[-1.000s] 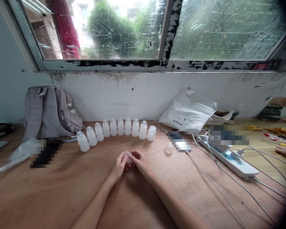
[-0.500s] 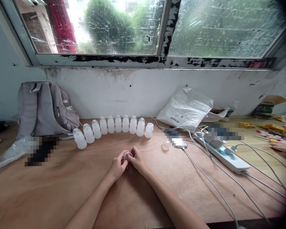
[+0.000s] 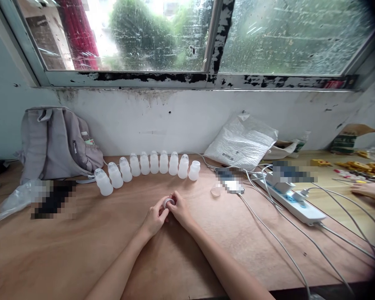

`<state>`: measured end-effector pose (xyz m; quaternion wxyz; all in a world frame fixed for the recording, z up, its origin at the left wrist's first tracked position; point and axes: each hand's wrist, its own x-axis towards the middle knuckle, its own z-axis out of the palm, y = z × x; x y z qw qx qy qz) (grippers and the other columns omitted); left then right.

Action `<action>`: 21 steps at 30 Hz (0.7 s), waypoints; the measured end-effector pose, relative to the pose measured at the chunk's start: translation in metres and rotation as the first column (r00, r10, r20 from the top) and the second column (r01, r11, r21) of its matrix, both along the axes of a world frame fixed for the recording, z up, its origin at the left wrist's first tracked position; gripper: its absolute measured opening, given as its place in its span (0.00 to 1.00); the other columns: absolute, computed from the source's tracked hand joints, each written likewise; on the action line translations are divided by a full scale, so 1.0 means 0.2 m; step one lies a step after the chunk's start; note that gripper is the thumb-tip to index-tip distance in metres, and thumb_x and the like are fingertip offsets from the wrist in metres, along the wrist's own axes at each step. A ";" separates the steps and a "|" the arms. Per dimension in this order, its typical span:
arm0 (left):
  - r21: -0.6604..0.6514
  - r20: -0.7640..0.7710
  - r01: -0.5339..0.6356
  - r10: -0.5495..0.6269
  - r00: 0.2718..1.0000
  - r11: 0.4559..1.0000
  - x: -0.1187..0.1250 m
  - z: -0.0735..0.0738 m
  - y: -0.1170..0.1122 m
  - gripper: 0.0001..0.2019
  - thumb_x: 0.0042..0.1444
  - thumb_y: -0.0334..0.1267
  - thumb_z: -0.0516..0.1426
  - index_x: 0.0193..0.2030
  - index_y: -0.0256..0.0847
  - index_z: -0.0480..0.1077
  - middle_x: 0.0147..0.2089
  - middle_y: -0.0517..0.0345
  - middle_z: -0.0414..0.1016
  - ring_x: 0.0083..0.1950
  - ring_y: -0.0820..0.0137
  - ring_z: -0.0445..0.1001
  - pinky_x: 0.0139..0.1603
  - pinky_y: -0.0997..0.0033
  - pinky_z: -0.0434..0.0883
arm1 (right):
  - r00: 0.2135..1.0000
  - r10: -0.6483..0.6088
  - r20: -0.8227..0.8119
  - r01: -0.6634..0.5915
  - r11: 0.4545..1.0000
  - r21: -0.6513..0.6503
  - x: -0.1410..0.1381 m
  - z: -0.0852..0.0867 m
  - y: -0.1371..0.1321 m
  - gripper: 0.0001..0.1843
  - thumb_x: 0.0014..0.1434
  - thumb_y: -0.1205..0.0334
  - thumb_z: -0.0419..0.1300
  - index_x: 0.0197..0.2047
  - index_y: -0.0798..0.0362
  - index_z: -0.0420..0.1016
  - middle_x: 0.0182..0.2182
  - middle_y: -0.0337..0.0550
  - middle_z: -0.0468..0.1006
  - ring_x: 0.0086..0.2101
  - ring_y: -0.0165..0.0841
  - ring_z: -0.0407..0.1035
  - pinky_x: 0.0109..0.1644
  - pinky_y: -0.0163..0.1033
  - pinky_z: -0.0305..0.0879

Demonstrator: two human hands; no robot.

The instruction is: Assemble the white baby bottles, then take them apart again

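Note:
My left hand point(image 3: 156, 214) and my right hand point(image 3: 178, 207) meet over the middle of the table. Between their fingertips is a small whitish bottle collar ring point(image 3: 168, 202), partly covered by the fingers; whether anything sits inside it I cannot tell. Beyond my hands, several frosted baby bottles point(image 3: 154, 163) stand upright in a curved row, most with clear domed caps. The rightmost bottle point(image 3: 194, 171) has an open neck without a cap. A clear dome cap point(image 3: 215, 191) lies on the table to the right of my hands.
A grey backpack point(image 3: 58, 141), a clear plastic bag point(image 3: 21, 200) and a blurred dark object point(image 3: 54, 199) lie left. Rightward are a silver mailer bag point(image 3: 242, 141), a white power strip point(image 3: 300, 208) with loose cables, and another person's hand point(image 3: 370, 191) near yellow parts point(image 3: 367, 167).
The view has shifted very slightly. Both hands stay in place on the ring, whose opening looks a little more tilted. The bottles have not moved.

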<state>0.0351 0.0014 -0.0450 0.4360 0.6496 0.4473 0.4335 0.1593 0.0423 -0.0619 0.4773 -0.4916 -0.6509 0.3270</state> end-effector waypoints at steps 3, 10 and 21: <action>-0.017 -0.003 -0.033 0.033 0.999 0.999 -0.01 -0.02 0.01 0.21 0.52 0.37 0.49 0.55 0.44 0.61 0.32 0.57 0.75 0.23 0.72 0.71 0.20 0.77 0.66 | 1.000 -0.009 -0.012 0.009 1.000 0.017 0.00 0.01 -0.01 0.04 0.45 0.66 0.53 0.25 0.51 0.58 0.19 0.31 0.61 0.21 0.26 0.57 0.25 0.31 0.54; -0.069 0.034 -0.233 0.235 0.971 0.970 -0.04 -0.06 0.07 0.15 0.53 0.36 0.47 0.45 0.42 0.67 0.24 0.59 0.72 0.18 0.73 0.69 0.12 0.79 0.60 | 0.955 0.234 -0.185 -0.254 0.963 -0.091 -0.01 0.08 -0.07 0.12 0.52 0.54 0.53 0.36 0.52 0.66 0.28 0.38 0.70 0.21 0.26 0.63 0.19 0.30 0.59; -0.443 0.472 -0.015 0.248 0.846 0.896 -0.08 0.06 0.05 0.18 0.50 0.44 0.54 0.48 0.42 0.63 0.36 0.53 0.75 0.24 0.76 0.72 0.20 0.81 0.64 | 0.873 -0.314 -0.374 0.268 0.948 -0.172 0.18 0.01 0.15 0.16 0.48 0.52 0.55 0.37 0.53 0.65 0.31 0.42 0.68 0.27 0.32 0.67 0.24 0.35 0.66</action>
